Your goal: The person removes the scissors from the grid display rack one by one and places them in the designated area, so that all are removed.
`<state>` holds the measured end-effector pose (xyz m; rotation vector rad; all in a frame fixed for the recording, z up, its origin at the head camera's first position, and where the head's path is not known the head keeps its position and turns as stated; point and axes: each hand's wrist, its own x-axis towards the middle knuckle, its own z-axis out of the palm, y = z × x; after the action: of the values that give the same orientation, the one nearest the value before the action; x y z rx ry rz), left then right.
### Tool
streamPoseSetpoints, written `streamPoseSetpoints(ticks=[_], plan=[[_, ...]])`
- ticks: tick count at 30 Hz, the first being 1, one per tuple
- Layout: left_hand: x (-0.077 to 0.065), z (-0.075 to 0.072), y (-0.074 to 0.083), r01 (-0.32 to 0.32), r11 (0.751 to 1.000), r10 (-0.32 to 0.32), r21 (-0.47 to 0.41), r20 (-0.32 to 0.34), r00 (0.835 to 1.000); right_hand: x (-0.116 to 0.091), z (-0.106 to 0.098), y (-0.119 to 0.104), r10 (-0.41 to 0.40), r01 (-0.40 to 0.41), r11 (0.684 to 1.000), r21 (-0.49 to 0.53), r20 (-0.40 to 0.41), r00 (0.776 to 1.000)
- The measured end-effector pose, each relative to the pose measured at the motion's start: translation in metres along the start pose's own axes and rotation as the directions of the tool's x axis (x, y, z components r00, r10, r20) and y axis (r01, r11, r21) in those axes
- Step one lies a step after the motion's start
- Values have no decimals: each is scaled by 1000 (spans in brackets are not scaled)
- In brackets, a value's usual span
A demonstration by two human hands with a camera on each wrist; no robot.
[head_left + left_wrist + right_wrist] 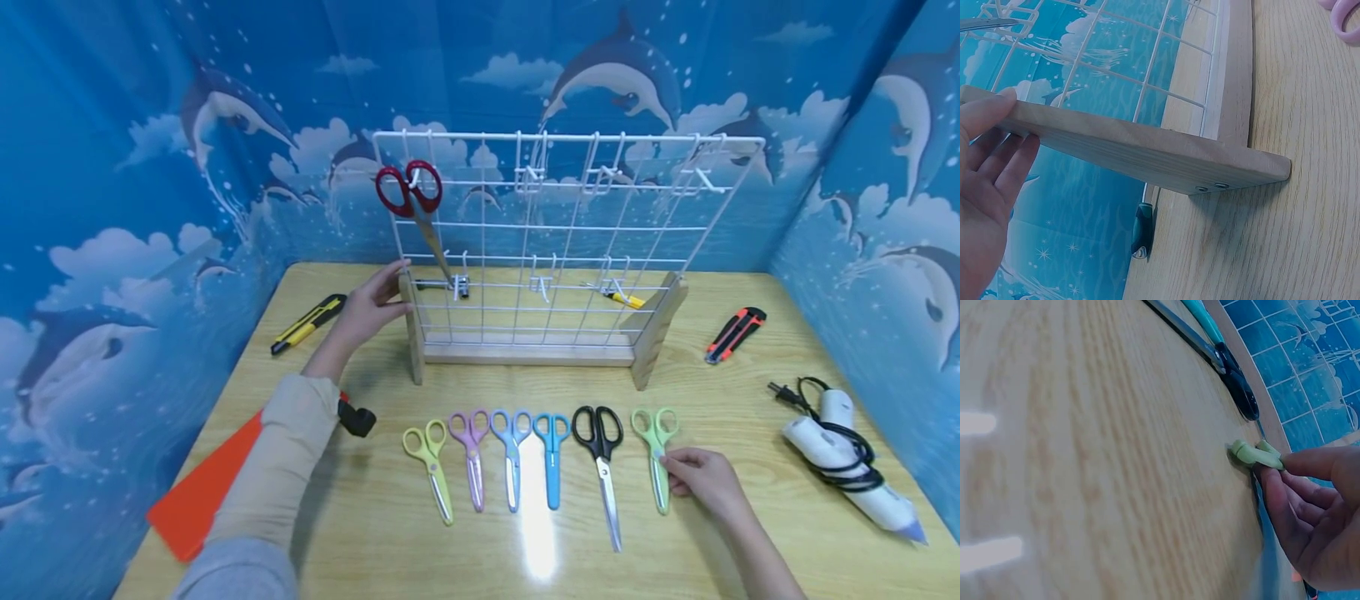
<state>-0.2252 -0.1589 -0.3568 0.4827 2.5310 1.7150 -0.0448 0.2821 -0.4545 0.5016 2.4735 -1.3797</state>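
My left hand (372,302) holds the upper part of the left wooden side post (1141,140) of a white wire-grid rack (567,226), thumb on one face and fingers on the other. My right hand (708,482) pinches light green scissors (1249,453) at the right end of a row on the table. Left of them lie black-handled scissors (597,437), blue scissors (552,467), periwinkle scissors (513,467), purple scissors (472,458) and yellow-green scissors (437,479). Red-handled scissors (424,218) hang from the rack's upper left hook.
Several white hooks, such as one (542,287) low in the middle, bear nothing. Around the rack lie a yellow-black utility knife (307,325), a red-black utility knife (736,335) and a smaller yellow one (624,298). A corded white tool (832,450) lies right, an orange-red object (206,487) left.
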Motion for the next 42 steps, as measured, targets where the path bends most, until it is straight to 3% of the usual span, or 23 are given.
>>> streamPoseSetpoints(ticks=[9, 19, 23, 30, 35, 38, 42], plan=[[-1, -1, 0, -1, 1000, 1, -13, 4, 1000, 0, 5, 2, -6, 2, 996, -93, -44, 999], [7, -3, -22, -11, 1000, 11, -6, 4, 1000, -2, 10, -3, -39, 24, 980, -197, -72, 997], [7, -3, -21, -13, 1000, 13, -21, 6, 1000, -1, 9, -6, -38, 22, 972, -232, -66, 997], [1, 0, -2, 4, 999, -4, -33, 6, 1000, -4, 7, -12, -61, 41, 943, -331, -49, 997], [5, -1, -13, -15, 999, 16, -40, 12, 1000, -3, 4, -18, -76, 55, 919, -391, -40, 996], [9, -2, -21, -21, 999, 22, -35, 8, 1000, 1, 0, -29, -123, 99, 918, -383, -40, 992], [8, -3, -22, -19, 999, 19, -33, 3, 1000, 9, -4, -52, -304, 300, 928, -220, 16, 952]])
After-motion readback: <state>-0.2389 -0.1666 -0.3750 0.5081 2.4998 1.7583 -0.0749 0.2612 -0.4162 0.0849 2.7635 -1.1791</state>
